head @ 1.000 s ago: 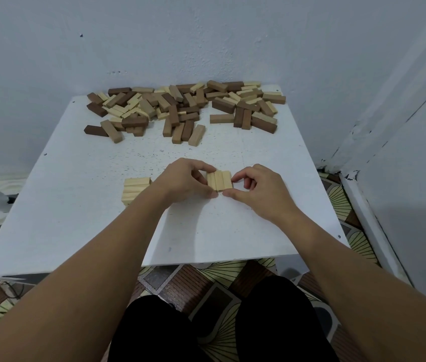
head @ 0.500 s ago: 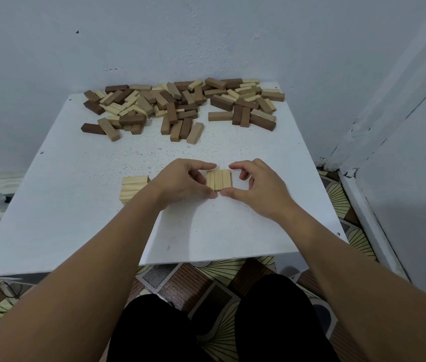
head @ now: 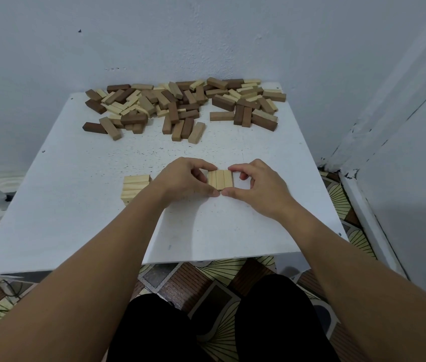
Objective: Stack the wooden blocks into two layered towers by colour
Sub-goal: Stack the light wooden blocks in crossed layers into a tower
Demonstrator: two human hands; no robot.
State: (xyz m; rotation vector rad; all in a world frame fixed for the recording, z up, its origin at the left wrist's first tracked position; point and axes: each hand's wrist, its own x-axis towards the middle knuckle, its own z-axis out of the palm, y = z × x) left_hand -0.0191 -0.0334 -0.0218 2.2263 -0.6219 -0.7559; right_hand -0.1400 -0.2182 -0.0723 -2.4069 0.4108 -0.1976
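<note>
While both hands curl around it, the left hand (head: 185,182) and right hand (head: 255,188) pinch a row of three smooth pale blocks (head: 220,179) lying mid-table. A squared pale stack (head: 134,188) sits just left; mixed brown and pale blocks (head: 180,107) litter the speckled white table (head: 76,205) at its far edge.

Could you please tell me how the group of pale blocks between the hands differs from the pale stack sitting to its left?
The group of three pale blocks is pinched from both sides by the left hand and right hand; the pale stack is partly hidden behind the left forearm, so contact is unclear. The group's blocks run away from the person; the stack's top blocks run crosswise. The stack shows more blocks. Both are light wood, neatly aligned on the white table.
</note>
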